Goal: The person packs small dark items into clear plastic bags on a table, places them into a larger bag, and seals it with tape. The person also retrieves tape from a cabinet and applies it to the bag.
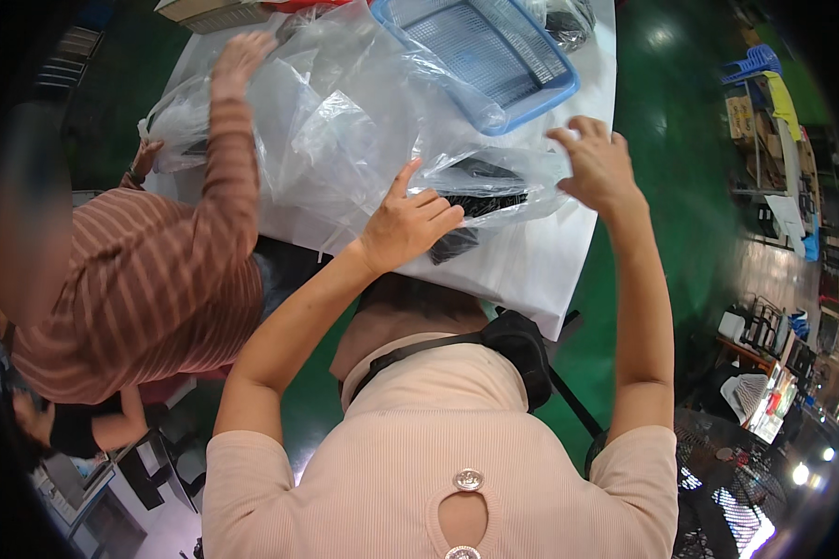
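A clear plastic bag [531, 183] with black items [485, 194] inside lies near the front edge of the white table. My left hand [408, 224] is at the bag's left end, index finger stretched out and the other fingers loosely bent; no grip on the plastic shows. At the bag's other end, my right hand [602, 170] hovers with its fingers curved and spread, holding nothing I can see. A dark flat piece [454, 245] pokes out at the table edge, below my left hand. More loose clear plastic bags [331, 121] are heaped to the left.
A blue plastic basket [561, 86] stands beyond the bag on the white table [555, 270]. On the left a co-worker in a striped brown top [149, 270] reaches over the plastic. A dark bundle in clear plastic [569, 20] and a cardboard box [210, 14] sit at the back.
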`<state>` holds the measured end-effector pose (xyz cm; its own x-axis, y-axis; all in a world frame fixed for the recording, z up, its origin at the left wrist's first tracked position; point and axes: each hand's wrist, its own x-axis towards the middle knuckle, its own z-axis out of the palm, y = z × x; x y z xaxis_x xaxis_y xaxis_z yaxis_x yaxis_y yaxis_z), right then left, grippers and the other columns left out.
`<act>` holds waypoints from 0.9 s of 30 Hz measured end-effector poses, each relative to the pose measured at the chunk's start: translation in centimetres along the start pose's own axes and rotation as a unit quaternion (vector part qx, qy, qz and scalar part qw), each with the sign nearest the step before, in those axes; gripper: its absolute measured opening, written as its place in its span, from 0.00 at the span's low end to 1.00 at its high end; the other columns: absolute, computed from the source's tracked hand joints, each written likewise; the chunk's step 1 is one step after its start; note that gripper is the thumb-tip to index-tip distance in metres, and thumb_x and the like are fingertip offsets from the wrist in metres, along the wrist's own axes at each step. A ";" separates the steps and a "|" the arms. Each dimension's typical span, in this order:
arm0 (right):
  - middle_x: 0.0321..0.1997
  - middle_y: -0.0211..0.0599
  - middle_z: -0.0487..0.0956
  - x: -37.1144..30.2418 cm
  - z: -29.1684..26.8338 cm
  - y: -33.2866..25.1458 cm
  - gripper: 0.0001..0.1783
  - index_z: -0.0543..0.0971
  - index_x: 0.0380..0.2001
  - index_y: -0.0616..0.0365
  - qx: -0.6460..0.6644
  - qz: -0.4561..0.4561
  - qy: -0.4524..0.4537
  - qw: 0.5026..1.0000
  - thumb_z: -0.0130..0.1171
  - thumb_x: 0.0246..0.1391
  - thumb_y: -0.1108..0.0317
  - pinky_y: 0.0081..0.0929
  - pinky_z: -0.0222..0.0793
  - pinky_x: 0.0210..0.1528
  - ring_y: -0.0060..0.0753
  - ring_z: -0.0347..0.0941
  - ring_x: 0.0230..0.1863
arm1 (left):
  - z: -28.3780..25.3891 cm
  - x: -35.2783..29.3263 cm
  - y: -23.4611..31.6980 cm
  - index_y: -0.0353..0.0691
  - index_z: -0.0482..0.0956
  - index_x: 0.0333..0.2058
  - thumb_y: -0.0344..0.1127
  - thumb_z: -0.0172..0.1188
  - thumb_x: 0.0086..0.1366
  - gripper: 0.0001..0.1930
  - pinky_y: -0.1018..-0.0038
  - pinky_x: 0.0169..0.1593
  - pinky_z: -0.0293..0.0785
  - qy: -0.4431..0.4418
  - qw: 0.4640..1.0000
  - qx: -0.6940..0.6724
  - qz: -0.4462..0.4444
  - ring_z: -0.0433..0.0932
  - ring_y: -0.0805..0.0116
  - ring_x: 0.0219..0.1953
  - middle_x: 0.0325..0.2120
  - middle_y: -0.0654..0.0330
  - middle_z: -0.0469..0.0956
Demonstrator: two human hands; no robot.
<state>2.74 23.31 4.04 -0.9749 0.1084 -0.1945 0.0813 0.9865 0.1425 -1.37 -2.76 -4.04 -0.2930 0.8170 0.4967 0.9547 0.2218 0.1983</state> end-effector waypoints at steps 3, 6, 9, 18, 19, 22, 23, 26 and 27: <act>0.62 0.34 0.60 0.9 0.8 -3.7 0.46 0.66 0.56 0.37 -0.050 -0.069 -0.110 0.990 0.72 0.27 0.64 0.59 0.46 0.63 0.40 0.51 0.66 | -0.8 -0.4 0.6 0.46 0.74 0.28 0.35 0.62 0.52 0.06 0.48 0.60 0.55 -0.011 1.000 -0.025 0.001 0.72 0.75 0.25 0.19 0.69 0.69; 0.62 0.35 0.60 0.6 4.6 -4.5 0.43 0.63 0.58 0.38 -0.150 -0.115 -0.097 0.977 0.67 0.35 0.68 0.61 0.46 0.61 0.41 0.52 0.65 | -1.3 -1.6 0.9 0.47 0.73 0.29 0.37 0.59 0.54 0.05 0.46 0.61 0.52 -0.024 0.997 -0.072 -0.007 0.73 0.77 0.28 0.20 0.70 0.68; 0.57 0.34 0.64 0.6 5.4 -3.9 0.36 0.62 0.58 0.40 -0.172 -0.151 -0.041 0.973 0.60 0.42 0.71 0.54 0.55 0.55 0.38 0.59 0.60 | -1.7 -3.1 1.3 0.47 0.73 0.30 0.37 0.58 0.56 0.05 0.45 0.62 0.50 -0.061 0.993 -0.100 0.005 0.74 0.78 0.30 0.21 0.72 0.69; 0.28 0.35 0.76 0.3 6.8 -1.4 0.08 0.79 0.27 0.49 0.061 -0.124 0.093 0.986 0.52 0.52 0.62 0.36 0.67 0.33 0.38 0.75 0.32 | -4.8 -5.2 5.1 0.47 0.74 0.31 0.32 0.56 0.56 0.03 0.47 0.64 0.49 -0.165 0.975 -0.145 0.019 0.75 0.78 0.30 0.19 0.71 0.70; 0.25 0.36 0.77 0.3 5.9 -0.6 0.09 0.78 0.26 0.50 0.093 -0.060 0.107 0.988 0.52 0.52 0.60 0.37 0.68 0.31 0.41 0.74 0.30 | -5.3 -5.6 5.0 0.46 0.74 0.31 0.32 0.56 0.55 0.03 0.48 0.64 0.49 -0.181 0.972 -0.153 0.009 0.75 0.77 0.30 0.19 0.70 0.70; 0.23 0.39 0.78 -0.5 3.4 1.3 0.15 0.79 0.22 0.52 0.160 0.066 0.083 0.981 0.51 0.53 0.55 0.38 0.68 0.31 0.46 0.74 0.28 | -7.2 -6.0 3.4 0.46 0.75 0.31 0.31 0.57 0.54 0.04 0.48 0.63 0.48 -0.192 0.967 -0.163 -0.049 0.75 0.75 0.31 0.19 0.68 0.71; 0.23 0.39 0.78 -0.9 2.9 1.7 0.15 0.80 0.23 0.52 0.164 0.075 0.100 0.978 0.51 0.53 0.55 0.38 0.68 0.31 0.46 0.73 0.28 | -7.4 -5.7 2.6 0.45 0.75 0.29 0.31 0.58 0.53 0.04 0.49 0.63 0.48 -0.165 0.975 -0.148 -0.032 0.76 0.72 0.30 0.19 0.66 0.72; 0.22 0.40 0.77 -3.1 1.3 3.1 0.15 0.80 0.23 0.54 0.179 0.096 0.130 0.970 0.51 0.52 0.57 0.36 0.67 0.31 0.45 0.73 0.27 | -9.3 -2.9 1.4 0.44 0.76 0.27 0.31 0.59 0.52 0.02 0.49 0.63 0.47 -0.142 0.989 -0.040 0.012 0.75 0.71 0.33 0.19 0.66 0.73; 0.22 0.40 0.77 -4.2 1.0 3.5 0.15 0.80 0.23 0.55 0.184 0.103 0.138 0.968 0.51 0.51 0.57 0.36 0.66 0.31 0.45 0.73 0.26 | -9.6 -2.5 1.1 0.43 0.76 0.26 0.31 0.59 0.52 0.02 0.49 0.63 0.48 -0.129 0.991 -0.035 0.001 0.75 0.70 0.34 0.19 0.66 0.73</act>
<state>7.34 26.45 4.34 -0.9446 0.3195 0.0755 0.2976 0.9304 -0.2138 -0.10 -9.66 3.04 -0.2588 0.9285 0.2661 0.9467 0.1892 0.2606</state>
